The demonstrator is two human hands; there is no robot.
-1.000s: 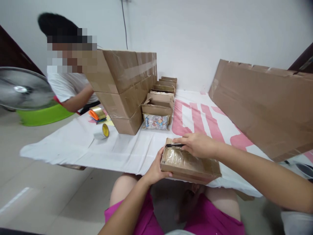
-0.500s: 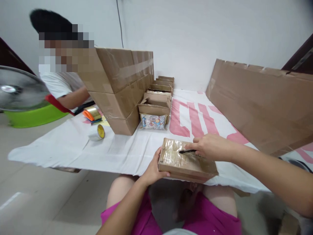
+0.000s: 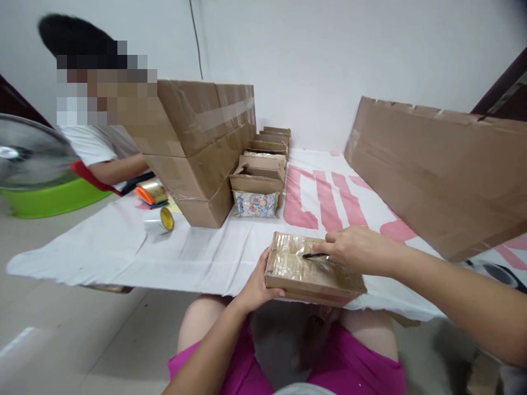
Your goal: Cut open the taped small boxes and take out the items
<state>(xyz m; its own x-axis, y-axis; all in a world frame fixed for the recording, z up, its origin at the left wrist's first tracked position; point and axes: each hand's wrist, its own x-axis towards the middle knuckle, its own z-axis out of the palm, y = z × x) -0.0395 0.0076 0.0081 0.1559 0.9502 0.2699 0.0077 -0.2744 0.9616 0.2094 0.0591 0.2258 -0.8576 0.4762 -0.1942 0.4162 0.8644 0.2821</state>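
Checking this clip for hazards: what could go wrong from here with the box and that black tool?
The box overhangs the table edge, gripped at one corner by the left hand, so pressing on it might tip it into the lap. The black tool in the right hand points toward the left hand; it could skid across the glossy tape and jab it.
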